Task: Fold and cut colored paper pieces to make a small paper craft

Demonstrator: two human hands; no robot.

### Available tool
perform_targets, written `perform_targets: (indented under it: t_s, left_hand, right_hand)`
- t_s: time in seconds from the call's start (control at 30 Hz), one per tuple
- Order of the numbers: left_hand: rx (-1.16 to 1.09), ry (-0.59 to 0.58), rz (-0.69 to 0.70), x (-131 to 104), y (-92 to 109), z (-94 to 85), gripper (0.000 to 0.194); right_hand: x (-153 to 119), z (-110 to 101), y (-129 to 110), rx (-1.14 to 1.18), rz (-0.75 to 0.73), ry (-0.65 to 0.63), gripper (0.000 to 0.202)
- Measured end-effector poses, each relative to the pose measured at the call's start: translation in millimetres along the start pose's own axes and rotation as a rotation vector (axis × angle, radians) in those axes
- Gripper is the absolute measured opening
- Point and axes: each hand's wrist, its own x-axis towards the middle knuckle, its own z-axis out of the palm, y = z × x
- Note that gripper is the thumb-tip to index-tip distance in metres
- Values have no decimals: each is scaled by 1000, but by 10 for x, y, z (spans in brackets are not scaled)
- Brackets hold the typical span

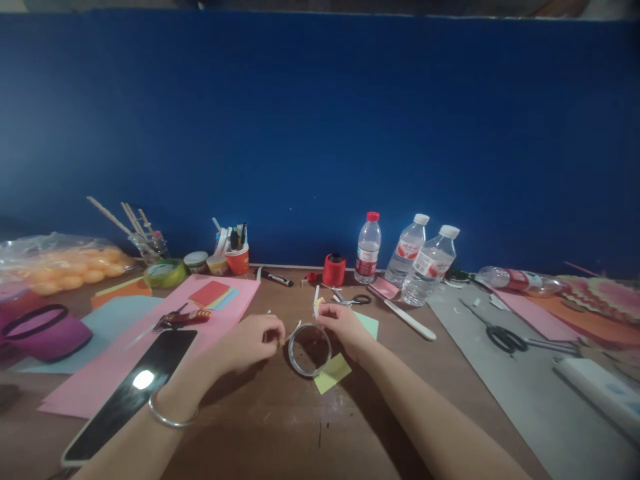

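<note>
My right hand [345, 327] is closed, its thumb and fingertips pinched at the lower end of a thin white strip [317, 298] with a small yellowish bit beside it. My left hand [260, 341] is curled, fingertips pressed together; whatever it may hold is too small to make out. Between the hands lies a ring-shaped roll of clear tape [293, 362], flat on the table. A yellow paper slip [334, 375] touches its lower right edge. Partly behind my right hand are a pale green paper [369, 325] and scissors [361, 299].
A phone [135, 393] rests partly on pink paper [80, 390] at left. Plastic bottles [367, 253], a red thread spool [334, 271] and a pen cup [238, 260] stand along the blue wall. A white-handled knife [410, 319] and black scissors [505, 339] lie to the right.
</note>
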Motion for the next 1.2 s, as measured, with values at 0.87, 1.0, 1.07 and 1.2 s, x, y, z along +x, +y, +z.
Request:
perform_targets:
  t_s: [0.87,1.0,1.07,1.2]
  left_hand:
    - [-904,431,-200,418,-106,735,14]
    - [-970,366,-206,425,-98,733,14]
    - [-969,359,-228,437,-110,734,12]
    - [-929,363,-219,459,-144,735,19]
  right_hand:
    - [-164,405,127,-32,48,151,18]
    - [-182,424,139,-51,-3,237,23]
    - [-183,420,141,-51,-1,261,23]
    - [-158,380,143,-75,-19,266,20]
